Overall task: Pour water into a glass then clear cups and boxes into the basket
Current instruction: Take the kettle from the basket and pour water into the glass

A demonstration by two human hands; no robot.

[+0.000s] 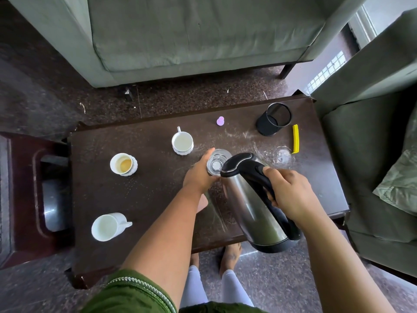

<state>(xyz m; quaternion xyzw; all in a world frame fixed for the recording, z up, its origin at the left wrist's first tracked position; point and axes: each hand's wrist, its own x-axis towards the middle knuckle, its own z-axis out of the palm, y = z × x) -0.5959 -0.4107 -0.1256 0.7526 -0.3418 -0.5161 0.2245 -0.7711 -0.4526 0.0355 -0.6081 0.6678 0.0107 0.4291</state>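
The pouring step is just starting: the right hand grips the kettle handle, tilted toward the glass, which the left hand holds at mid worktop. Three cups remain uncleared.

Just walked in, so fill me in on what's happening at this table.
A person stands at a dark wooden table, about to pour water. The right hand grips the black handle of a steel kettle, tilted with its spout toward a clear glass that the left hand steadies. No stream of water is visible. Three white cups still sit on the table, one with brownish dregs. A second glass and a black mesh holder stand farther right.
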